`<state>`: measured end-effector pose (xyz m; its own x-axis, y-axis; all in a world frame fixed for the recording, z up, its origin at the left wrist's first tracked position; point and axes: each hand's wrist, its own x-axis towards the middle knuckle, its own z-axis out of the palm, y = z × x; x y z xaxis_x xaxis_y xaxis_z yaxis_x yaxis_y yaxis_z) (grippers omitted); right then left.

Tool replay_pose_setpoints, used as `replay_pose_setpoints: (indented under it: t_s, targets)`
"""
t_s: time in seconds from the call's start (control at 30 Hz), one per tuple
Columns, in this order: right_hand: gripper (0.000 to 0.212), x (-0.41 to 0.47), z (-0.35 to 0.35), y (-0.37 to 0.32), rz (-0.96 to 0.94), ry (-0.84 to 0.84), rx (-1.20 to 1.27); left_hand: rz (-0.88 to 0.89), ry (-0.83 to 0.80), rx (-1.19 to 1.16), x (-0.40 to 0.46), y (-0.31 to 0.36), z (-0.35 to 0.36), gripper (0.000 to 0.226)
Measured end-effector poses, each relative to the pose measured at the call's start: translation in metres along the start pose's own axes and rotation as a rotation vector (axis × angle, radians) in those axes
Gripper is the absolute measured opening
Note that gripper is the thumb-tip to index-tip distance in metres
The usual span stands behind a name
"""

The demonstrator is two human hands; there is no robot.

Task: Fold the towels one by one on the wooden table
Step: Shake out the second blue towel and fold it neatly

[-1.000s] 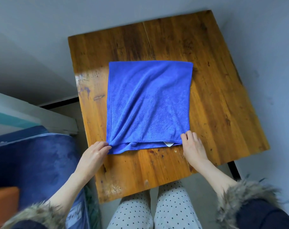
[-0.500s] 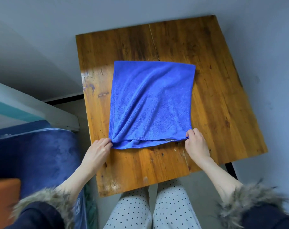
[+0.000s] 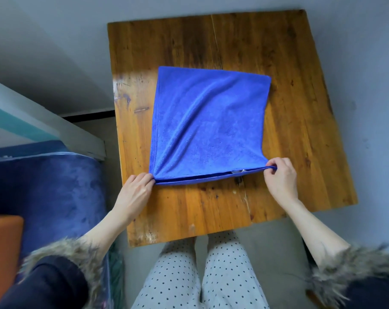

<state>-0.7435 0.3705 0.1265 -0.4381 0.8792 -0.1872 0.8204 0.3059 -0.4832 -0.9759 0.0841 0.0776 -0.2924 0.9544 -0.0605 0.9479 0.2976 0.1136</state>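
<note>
A blue towel (image 3: 209, 126) lies folded in two layers on the wooden table (image 3: 289, 63), its doubled edge toward me. My left hand (image 3: 134, 192) pinches the near left corner of the towel. My right hand (image 3: 280, 179) pinches the near right corner, fingers curled over both layers. A small white label peeks out between the layers near the right hand. Diagonal creases run across the cloth from the near left corner.
A dark blue cushioned seat (image 3: 44, 192) stands to the left of the table, with an orange object (image 3: 4, 248) in front of it. A pale ledge (image 3: 55, 128) runs behind it. My knees in dotted trousers (image 3: 200, 275) sit under the table's near edge.
Both hands have tightened on the near corners and pulled them apart, stretching the towel's near edge straight. The right hand has shifted outward to the right.
</note>
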Motion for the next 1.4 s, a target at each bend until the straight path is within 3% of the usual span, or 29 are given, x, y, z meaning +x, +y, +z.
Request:
replay_pose_setpoints:
  t_s: [0.17,0.4,0.5,0.67,0.8,0.9,1.07,1.13,1.3,1.4]
  targets:
    - [0.010,0.004,-0.016,-0.005,-0.041,-0.025,0.012,-0.067,0.065,-0.174,0.004,-0.002,-0.019,0.016]
    - [0.012,0.033,-0.066,-0.033,-0.107,-0.028,0.157,-0.384,0.391,-0.527,0.043,-0.012,-0.102,0.008]
    - [0.015,0.051,-0.106,-0.058,-0.098,-0.037,0.323,-0.435,0.454,-0.640,0.068,-0.023,-0.152,0.007]
    - [0.032,0.076,-0.179,-0.093,-0.111,-0.070,0.738,-0.364,0.491,-0.791,0.100,-0.031,-0.243,0.023]
    - [0.052,0.083,-0.239,-0.116,-0.211,-0.165,1.018,-0.350,0.557,-0.953,0.118,-0.027,-0.307,0.016]
    - [0.064,0.081,-0.273,-0.125,-0.368,-0.205,0.969,-0.366,0.578,-1.067,0.126,-0.024,-0.333,0.010]
    - [0.053,0.075,-0.296,-0.132,-0.626,-0.157,0.655,-0.453,0.595,-1.263,0.128,-0.022,-0.348,0.005]
    - [0.055,0.077,-0.297,-0.134,-0.658,-0.132,0.596,-0.454,0.590,-1.228,0.127,-0.018,-0.357,0.007]
    - [0.034,0.084,-0.296,-0.137,-0.656,-0.037,0.390,-0.468,0.602,-1.077,0.122,-0.015,-0.378,0.007]
    - [0.032,0.088,-0.296,-0.140,-0.597,-0.008,0.450,-0.462,0.597,-1.057,0.119,-0.015,-0.385,0.006]
